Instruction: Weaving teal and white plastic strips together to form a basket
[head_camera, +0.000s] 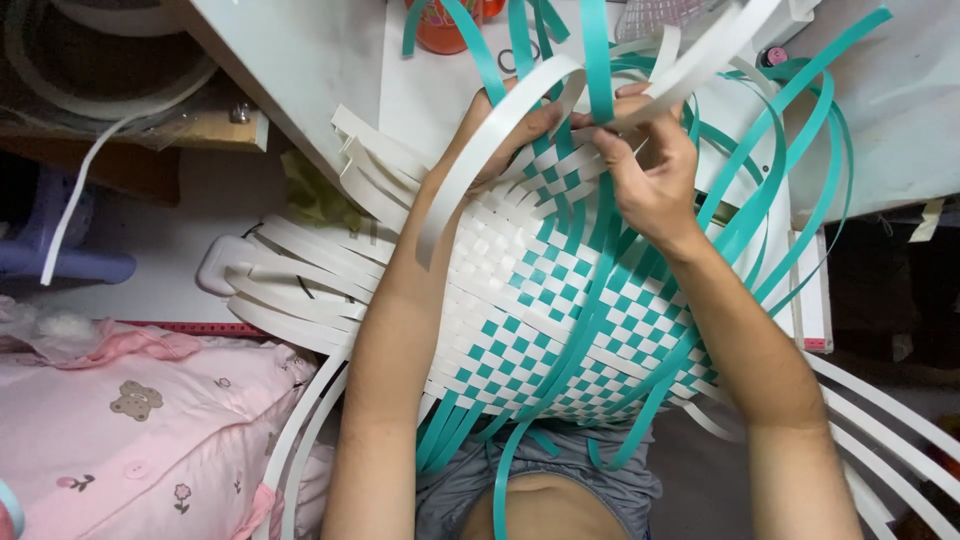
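A half-woven basket (530, 310) of white and teal plastic strips lies across my lap, its checkered weave facing up. My left hand (500, 135) rests on the far edge of the weave, fingers tucked under a loose white strip (480, 160) that arches over my wrist. My right hand (650, 165) pinches a white strip (690, 75) at the weave's upper edge, next to an upright teal strip (597, 70). Loose teal strips (790, 170) fan out to the right and loose white strips (300, 270) fan out to the left.
A white table (300, 60) stands beyond the basket, with an orange cup (440, 25) at its far side. Pink patterned fabric (130, 420) lies at the lower left. A purple stool (50, 240) sits at the left, and a roll of white strip (100, 60) lies on a shelf.
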